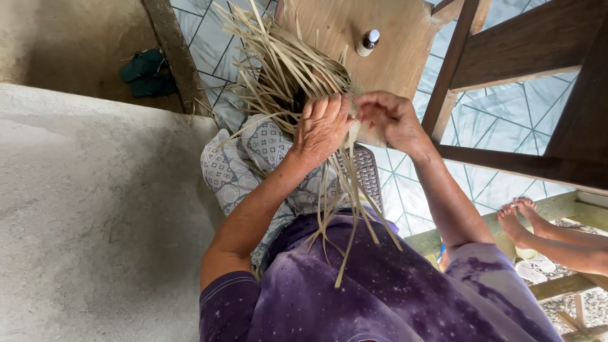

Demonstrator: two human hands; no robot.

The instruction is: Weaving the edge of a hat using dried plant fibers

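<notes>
Soft, even daylight throughout, bright but without harsh sun. Faint glare on the pale floor tiles (506,107) at upper right. Only weak, diffuse shadows under the strips (285,69) and along the concrete slab (95,209) at left. Sharp at centre; slight motion blur on the right hand (389,117). Wide-angle stretching and bent lines toward the edges.

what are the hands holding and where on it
Both hold a bundle of pale straw strips. The left hand wraps its middle; the right hand pinches strips beside it, at the same crossing point.
</notes>
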